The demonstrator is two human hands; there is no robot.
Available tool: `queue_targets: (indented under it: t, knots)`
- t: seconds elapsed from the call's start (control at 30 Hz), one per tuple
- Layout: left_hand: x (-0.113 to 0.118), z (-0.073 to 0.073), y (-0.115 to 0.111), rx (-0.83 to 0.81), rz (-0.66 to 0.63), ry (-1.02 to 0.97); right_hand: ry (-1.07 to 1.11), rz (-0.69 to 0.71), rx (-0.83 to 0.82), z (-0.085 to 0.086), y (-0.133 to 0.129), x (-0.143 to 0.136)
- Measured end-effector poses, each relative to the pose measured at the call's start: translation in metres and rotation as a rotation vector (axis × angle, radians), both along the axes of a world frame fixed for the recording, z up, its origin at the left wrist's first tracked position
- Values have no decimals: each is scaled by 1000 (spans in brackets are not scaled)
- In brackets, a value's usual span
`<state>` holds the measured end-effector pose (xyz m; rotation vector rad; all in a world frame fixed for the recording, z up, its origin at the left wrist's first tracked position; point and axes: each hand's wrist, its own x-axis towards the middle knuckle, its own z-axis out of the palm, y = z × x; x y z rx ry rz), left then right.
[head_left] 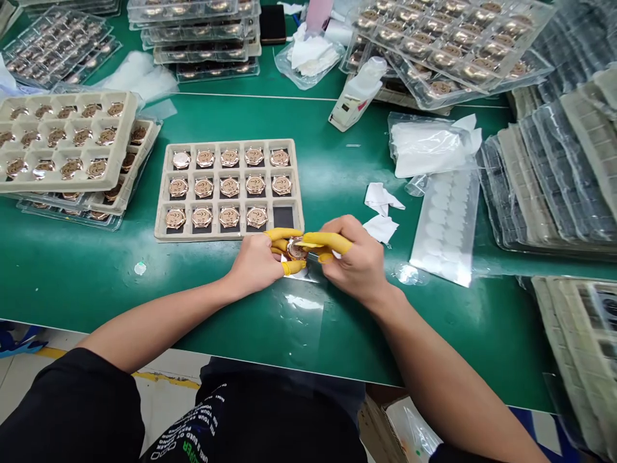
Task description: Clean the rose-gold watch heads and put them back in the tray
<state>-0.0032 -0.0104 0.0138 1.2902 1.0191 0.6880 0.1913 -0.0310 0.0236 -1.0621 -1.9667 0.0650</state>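
Note:
Yellow finger cots cover fingertips on both hands. My left hand [255,263] grips a rose-gold watch case [295,249] at its rim, near the table's front edge. My right hand [354,257] is closed, its fingers pressed together at the case's right side; whatever they may pinch is too small to make out. Just behind my hands lies a beige tray [156,222] with rows of similar watch cases, engraved backs upward. Its front right pocket shows a dark base. Under the held case a clear film [299,315] lies on the green table [357,193].
Stacked trays of watch cases stand left [130,122], at the back [193,48] and back right [448,51]. A white bottle [357,95], white cloth scraps [380,228], a sheet of round stickers [446,225] and nested plastic trays [535,180] are to the right.

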Motion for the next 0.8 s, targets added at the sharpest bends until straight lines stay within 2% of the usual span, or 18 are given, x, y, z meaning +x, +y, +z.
queue_targets:
  t: [0.13,0.4,0.5,0.6,0.73,0.8]
  knots:
    - [1,0,0,-13,33,-24,-4,-68,15,4,-7,12]
    - [0,-1,0,-49,46,-26,-31,134,-69,-2,-9,9]
    - [0,-1,0,-64,39,-38,4,100,-108,-3,-8,15]
    - [1,0,0,-89,37,-62,35,36,-63,-3,-6,16]
    - [2,1,0,-86,61,-84,7,138,-113,-1,-6,14]
    - [2,3,0,-86,71,-86,41,110,-159,2,-7,15]
